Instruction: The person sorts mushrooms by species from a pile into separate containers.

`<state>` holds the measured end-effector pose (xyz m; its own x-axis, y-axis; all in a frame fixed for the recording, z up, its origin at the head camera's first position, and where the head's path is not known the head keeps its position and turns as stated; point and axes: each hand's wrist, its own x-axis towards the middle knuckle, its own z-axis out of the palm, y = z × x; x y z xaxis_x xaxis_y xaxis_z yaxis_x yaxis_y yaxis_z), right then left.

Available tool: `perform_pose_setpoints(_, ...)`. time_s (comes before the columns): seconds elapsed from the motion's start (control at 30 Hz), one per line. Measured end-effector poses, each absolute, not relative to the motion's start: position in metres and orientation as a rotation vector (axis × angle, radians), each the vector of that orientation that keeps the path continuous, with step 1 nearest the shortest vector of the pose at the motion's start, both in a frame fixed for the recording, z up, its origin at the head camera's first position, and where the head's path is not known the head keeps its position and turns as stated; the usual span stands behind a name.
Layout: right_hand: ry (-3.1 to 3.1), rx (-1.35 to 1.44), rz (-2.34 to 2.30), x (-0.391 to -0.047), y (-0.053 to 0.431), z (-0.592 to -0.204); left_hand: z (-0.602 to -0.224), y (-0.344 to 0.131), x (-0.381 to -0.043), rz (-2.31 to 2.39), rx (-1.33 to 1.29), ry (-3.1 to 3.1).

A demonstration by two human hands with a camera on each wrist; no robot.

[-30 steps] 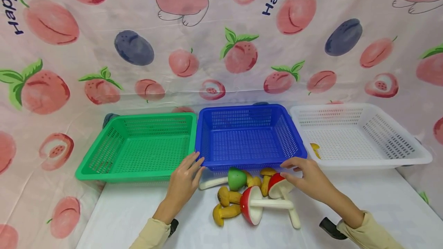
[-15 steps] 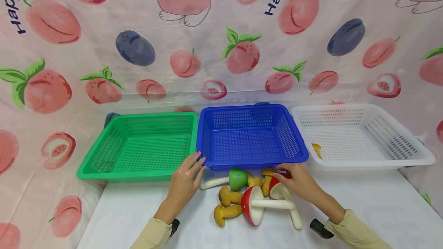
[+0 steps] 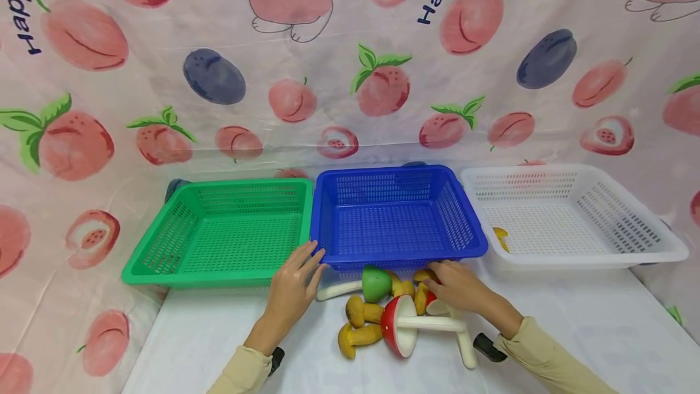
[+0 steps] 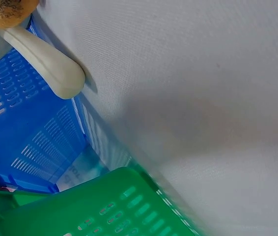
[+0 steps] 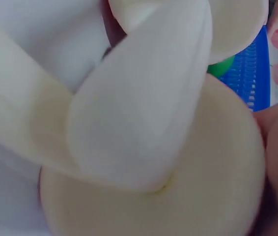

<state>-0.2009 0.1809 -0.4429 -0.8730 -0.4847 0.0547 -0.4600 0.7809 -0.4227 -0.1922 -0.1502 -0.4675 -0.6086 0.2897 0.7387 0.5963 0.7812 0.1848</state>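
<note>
Left hand (image 3: 292, 278), fingers extended where the green basket (image 3: 202, 279) and blue basket (image 3: 404, 258) meet, nothing held; right hand (image 3: 460, 285), the nearer, bent over the farther red-capped mushroom (image 3: 466, 345) beside the blue basket, stem pointing toward the near side, its grip one we cannot confirm.

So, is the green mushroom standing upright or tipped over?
The green mushroom lies tipped; its white stem points sideways toward the left hand.
</note>
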Motion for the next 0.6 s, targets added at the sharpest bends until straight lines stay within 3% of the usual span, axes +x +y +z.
perform_pose_setpoints(0.6, 2.803, -0.716, -0.620, -0.206, 0.161, -0.446, -0.468, -0.148, -0.192, -0.535, -0.648, -2.240)
